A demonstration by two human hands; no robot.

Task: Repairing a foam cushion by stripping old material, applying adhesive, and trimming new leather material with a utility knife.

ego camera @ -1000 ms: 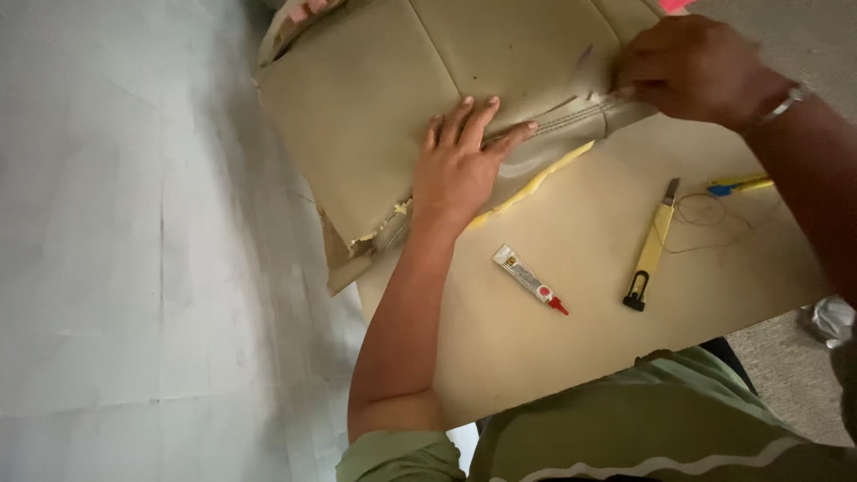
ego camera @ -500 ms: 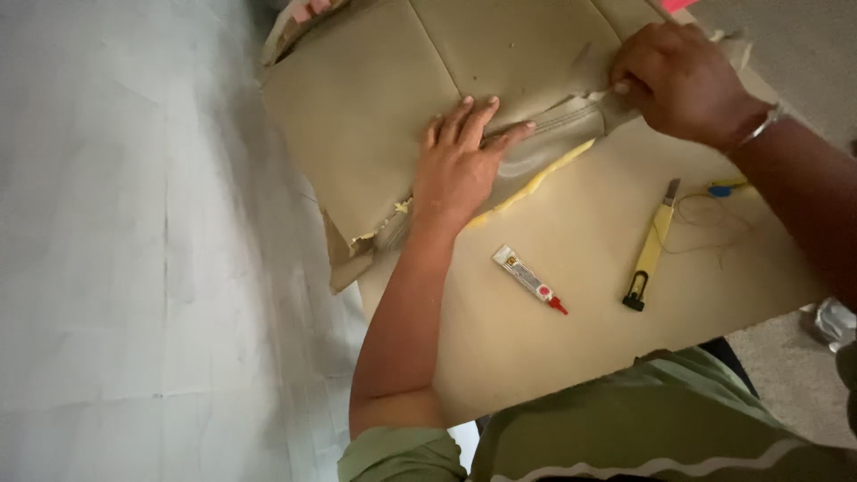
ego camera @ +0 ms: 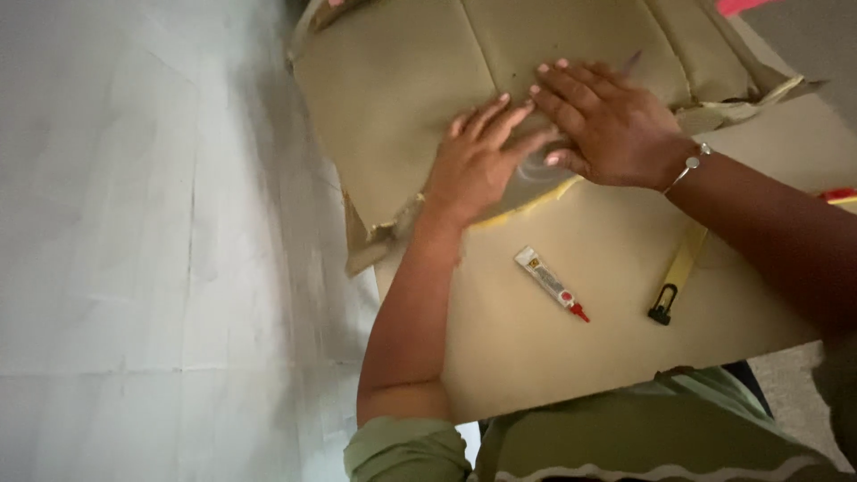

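- Tan cardboard sheet (ego camera: 402, 98), creased into panels, lying at about 12 o'clock on a larger flat cardboard board (ego camera: 571, 357), overhanging it toward 10 o'clock.
- Probably light and fairly stiff, yet ready to bend along its creases; edges at 8 o'clock look torn and ragged, so likely to tear further if pulled there.
- Best taken flat under the palms or by a clean edge, not by the frayed corner (ego camera: 379, 236).
- Left hand (ego camera: 478, 161) pressed flat on the sheet's lower edge, fingers spread and pointing to 1 o'clock; nothing enclosed in it.
- Right hand (ego camera: 607, 120) laid flat just beside it at 2 o'clock, fingers pointing to 10 o'clock, fingertips close to those of the left; also enclosing nothing, with a thin silver bracelet (ego camera: 692, 163) at the wrist.
- Between and under the two hands, something pale and glossy, perhaps clear tape or film; too blurred to tell.
- Yellow strip (ego camera: 527, 205) showing along the sheet's edge just below the hands.
- Small glue tube (ego camera: 549, 283) with a red tip, at 5 o'clock from the left hand, apart from both hands.
- Yellow utility knife (ego camera: 676, 277) with a black end at 4 o'clock, partly hidden under the right forearm.
- Red object (ego camera: 839, 194) at the far 3 o'clock edge, mostly cut off.
- Right forearm crossing above the knife, standing in the way of any reach to it.
- Pale tiled floor (ego camera: 134, 268) at 9 o'clock; green garment (ego camera: 643, 428) at 6 o'clock.
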